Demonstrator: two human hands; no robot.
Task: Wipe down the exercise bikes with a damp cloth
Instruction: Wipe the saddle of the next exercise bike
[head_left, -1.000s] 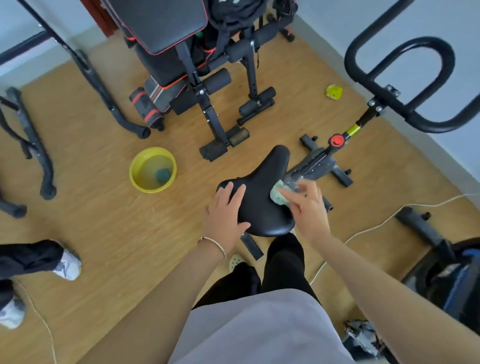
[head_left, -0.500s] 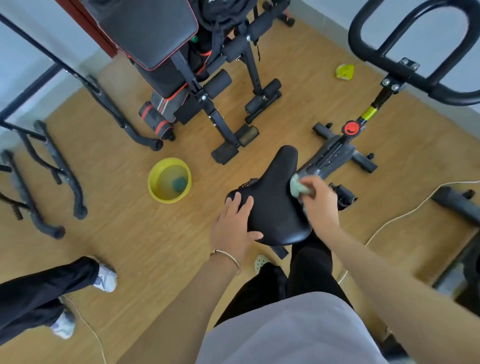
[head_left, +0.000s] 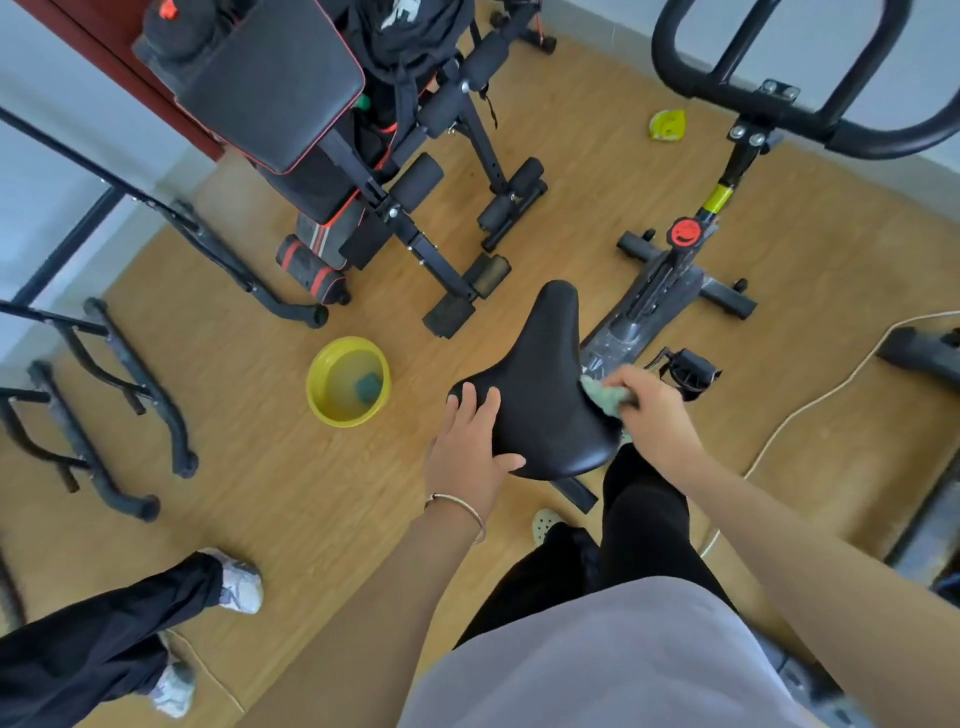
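At frame centre, left hand (head_left: 470, 452) lay flat, fingers extended, on the left rear of the black padded exercise-bike saddle (head_left: 545, 384), thumb across its rear edge. Right hand (head_left: 652, 410), fingers curled, gripped a crumpled pale-green cloth (head_left: 602, 397) pressed vs. the saddle's right edge, centre-right of frame. Round yellow plastic basin (head_left: 347, 382) stood on the floor left of the saddle, apart from it.

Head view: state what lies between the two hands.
The head view shows the saddle between them: the left hand rests on its left side, the right hand holds the green cloth at its right edge.
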